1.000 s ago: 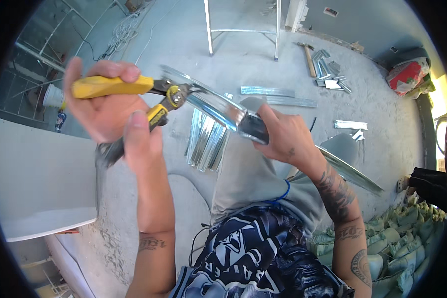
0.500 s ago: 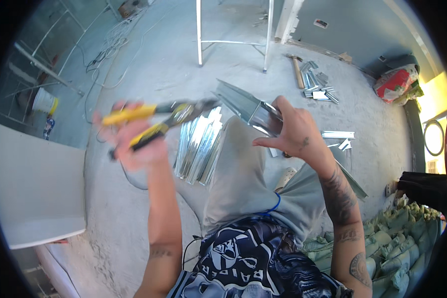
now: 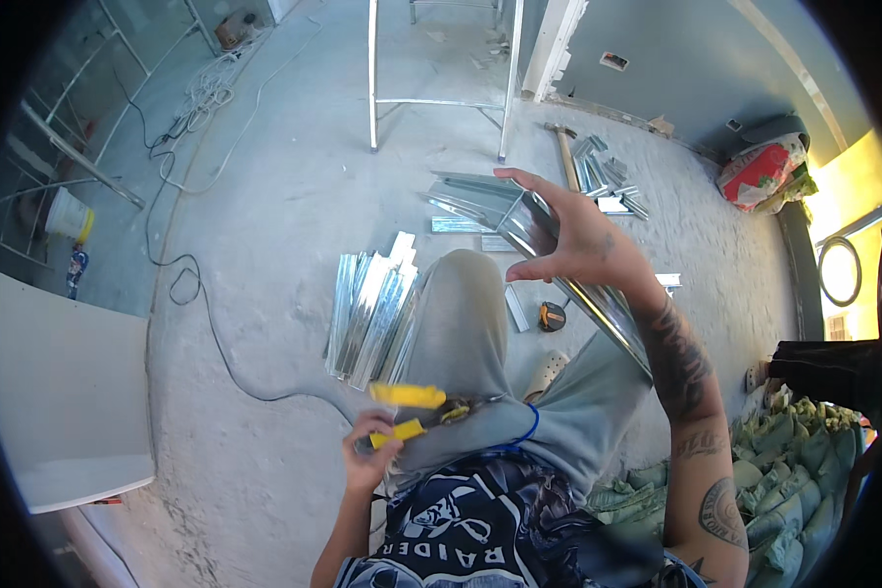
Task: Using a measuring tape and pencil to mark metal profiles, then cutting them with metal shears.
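The left hand (image 3: 372,453) has dropped the clenched yellow-handled snips (image 3: 423,407) to seven o'clock (cutting paused); the right hand (image 3: 573,240) still grasps the metal stud (image 3: 568,279).

A building site indoors, mid-fit-out: bare dusty concrete floor (image 3: 265,176), stack of cut metal studs (image 3: 367,314), loose offcuts (image 3: 608,176) beside a hammer (image 3: 563,152), tape measure (image 3: 553,316), trailing cables (image 3: 181,118), ladder legs (image 3: 436,78), bucket (image 3: 67,216), sacks (image 3: 764,171) against an unfinished wall (image 3: 676,49).
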Action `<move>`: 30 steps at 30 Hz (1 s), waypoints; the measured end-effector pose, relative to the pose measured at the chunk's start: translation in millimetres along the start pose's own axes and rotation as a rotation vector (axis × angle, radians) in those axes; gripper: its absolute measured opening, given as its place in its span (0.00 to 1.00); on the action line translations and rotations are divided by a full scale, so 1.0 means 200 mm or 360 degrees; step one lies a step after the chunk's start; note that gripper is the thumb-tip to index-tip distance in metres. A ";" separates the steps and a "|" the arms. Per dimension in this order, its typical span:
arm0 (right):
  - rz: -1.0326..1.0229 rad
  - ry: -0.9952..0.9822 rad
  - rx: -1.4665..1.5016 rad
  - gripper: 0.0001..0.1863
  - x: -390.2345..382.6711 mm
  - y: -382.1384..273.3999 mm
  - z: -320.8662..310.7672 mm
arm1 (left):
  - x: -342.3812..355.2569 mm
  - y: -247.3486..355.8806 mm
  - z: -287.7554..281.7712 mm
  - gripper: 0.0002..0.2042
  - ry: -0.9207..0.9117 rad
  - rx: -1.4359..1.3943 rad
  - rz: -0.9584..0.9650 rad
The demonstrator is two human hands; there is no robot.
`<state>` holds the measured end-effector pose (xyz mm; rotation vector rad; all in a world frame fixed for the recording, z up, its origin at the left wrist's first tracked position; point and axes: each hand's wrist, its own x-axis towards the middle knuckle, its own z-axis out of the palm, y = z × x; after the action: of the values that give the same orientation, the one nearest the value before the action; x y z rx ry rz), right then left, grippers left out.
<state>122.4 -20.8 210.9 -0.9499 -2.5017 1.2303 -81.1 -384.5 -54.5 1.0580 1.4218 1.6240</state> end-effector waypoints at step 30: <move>-0.0345 -0.0166 -0.0213 0.50 -0.19 -0.09 0.38 | 0.15 0.57 -0.04 0.39 -0.0846 0.0288 -0.0376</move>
<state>110.6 -101.5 180.2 -0.6339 -2.7118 1.0836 -100.0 -376.0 61.4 1.2547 1.2821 0.9632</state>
